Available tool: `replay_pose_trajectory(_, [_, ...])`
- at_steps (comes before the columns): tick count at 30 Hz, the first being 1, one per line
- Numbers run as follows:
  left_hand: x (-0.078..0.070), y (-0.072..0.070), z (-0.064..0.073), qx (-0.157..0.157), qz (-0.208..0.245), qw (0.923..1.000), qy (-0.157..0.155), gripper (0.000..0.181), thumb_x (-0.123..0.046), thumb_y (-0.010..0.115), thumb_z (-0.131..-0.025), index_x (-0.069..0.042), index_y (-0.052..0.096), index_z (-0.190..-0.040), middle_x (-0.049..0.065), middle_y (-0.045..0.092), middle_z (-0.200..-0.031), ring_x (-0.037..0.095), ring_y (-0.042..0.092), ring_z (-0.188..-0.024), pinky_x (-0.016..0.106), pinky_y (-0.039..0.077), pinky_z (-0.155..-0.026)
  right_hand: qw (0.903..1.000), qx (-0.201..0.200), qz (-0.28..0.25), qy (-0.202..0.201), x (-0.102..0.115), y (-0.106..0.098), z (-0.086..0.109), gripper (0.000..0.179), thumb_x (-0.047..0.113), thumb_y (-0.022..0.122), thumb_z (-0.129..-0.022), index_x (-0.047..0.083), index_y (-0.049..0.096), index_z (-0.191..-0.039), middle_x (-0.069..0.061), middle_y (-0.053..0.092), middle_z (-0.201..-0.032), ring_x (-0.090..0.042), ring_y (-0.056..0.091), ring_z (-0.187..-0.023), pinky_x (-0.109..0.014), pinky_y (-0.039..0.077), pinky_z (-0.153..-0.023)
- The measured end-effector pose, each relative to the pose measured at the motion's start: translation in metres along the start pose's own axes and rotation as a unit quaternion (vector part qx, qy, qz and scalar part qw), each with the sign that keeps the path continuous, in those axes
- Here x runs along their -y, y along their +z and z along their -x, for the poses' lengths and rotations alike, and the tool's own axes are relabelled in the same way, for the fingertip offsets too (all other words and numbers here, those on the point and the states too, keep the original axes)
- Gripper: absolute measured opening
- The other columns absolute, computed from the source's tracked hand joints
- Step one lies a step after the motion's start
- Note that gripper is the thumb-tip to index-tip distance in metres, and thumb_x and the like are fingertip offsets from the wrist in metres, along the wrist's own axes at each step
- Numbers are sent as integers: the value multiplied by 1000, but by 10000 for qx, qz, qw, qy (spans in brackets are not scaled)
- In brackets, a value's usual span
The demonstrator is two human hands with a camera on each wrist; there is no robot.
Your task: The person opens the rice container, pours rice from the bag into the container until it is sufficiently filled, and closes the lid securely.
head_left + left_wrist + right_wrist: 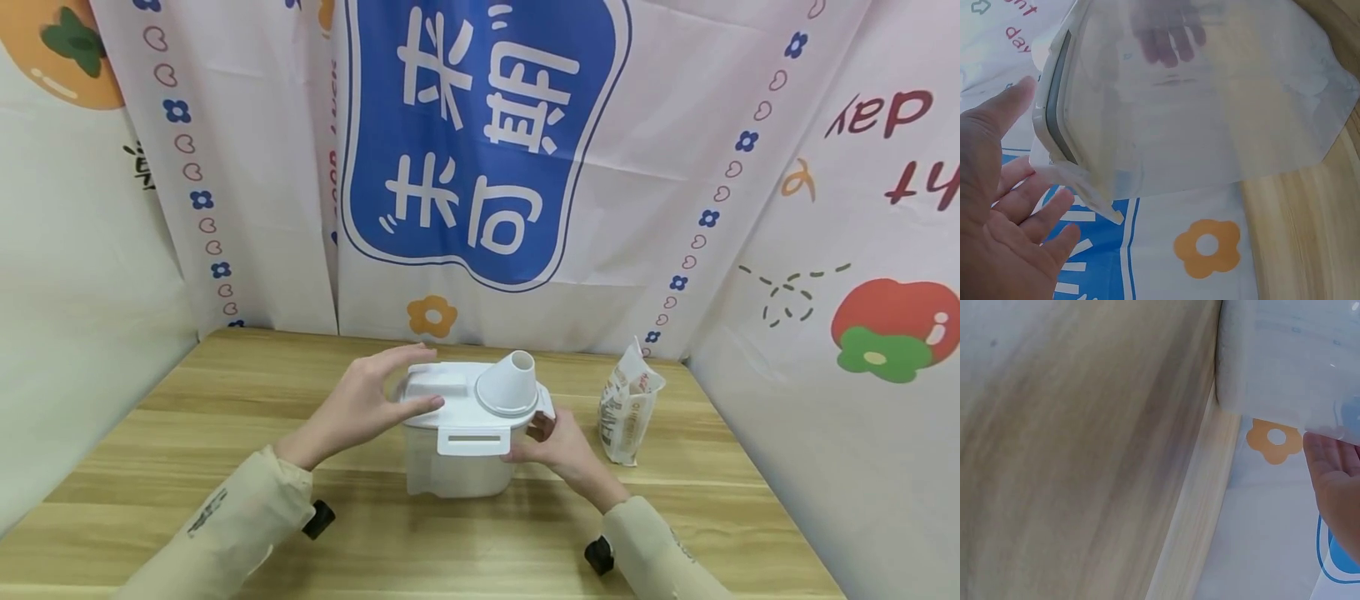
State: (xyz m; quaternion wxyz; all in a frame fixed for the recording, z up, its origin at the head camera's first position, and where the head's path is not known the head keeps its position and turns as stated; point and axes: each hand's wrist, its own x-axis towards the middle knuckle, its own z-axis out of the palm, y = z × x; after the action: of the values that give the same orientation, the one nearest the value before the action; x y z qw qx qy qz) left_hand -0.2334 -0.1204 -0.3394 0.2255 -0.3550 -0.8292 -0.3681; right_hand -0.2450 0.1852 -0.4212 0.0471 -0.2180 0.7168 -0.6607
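Behind the left grip (pixel 358 400) and the right grip (pixel 566 454) hangs a printed cloth (pixel 637 208), with the bench (pixel 187 433) spread beneath them. Ahead of the grips, a blue panel (pixel 465 142) bears large white characters reading 未来可期; off to the right of the right grip, "day" and a cut-off "ht" are printed upside down. Pale sleeves (pixel 240 517) reach up to the wrists, the left one with a dark mark too small to read.

Between the two grips, upright on the bench, stands a see-through container (pixel 459 471) with a white lid (pixel 450 408). The left grip is loose and spread around the lid's left end, its thumb over the near part; whether it presses cannot be told. The right grip holds the container's right end below the lid, thumb at the near wall. The left wrist view alone shows those right fingers through the clear wall, and a grey seal (pixel 1052 112) under the lid's rim. The right wrist view shows fingertips at the container's edge.

Right of the right grip and slightly farther off, a packet (pixel 628 408) stands upright, its print too small to read. Only the head view shows the lid's cone spout (pixel 501 390) whole, between the grips, and the slotted flap (pixel 474 450) jutting out nearest the person.
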Motion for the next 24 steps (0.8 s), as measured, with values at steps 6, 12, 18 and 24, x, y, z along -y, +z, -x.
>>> replay_pose_trajectory(6, [2,5,-4,137,297,9990,-317,39,-31,82,-82,-12,74,-116,-1,68,-120,19,60,-116,43,47,-100,9999,-61,70,51,1,1,2,71,0,88,-67,2,56,-131,-12,61,-129,-28,55,-121,-40,40,-107])
replay_pose_trajectory(12, [6,10,-10,18,357,9988,-333,28,-21,83,-81,-14,77,-107,-6,71,-109,11,64,-105,35,53,-88,9998,-111,8,160,3,3,3,71,2,89,-67,4,57,-131,-10,62,-129,-28,55,-121,-45,39,-107])
replay_pose_trajectory(18, [9,11,-12,82,582,9964,-607,23,-21,84,-81,-17,79,-103,-10,72,-103,7,65,-99,31,53,-81,9997,-55,-10,243,4,4,4,72,1,88,-68,4,55,-133,-11,60,-130,-29,55,-122,-40,44,-104])
replay_pose_trajectory(24, [10,10,-12,89,974,9931,-647,22,-20,83,-82,-19,79,-103,-10,72,-100,11,60,-78,24,45,-57,9995,-108,60,280,4,4,5,73,4,89,-68,6,55,-133,-10,61,-130,-29,55,-121,-42,44,-104])
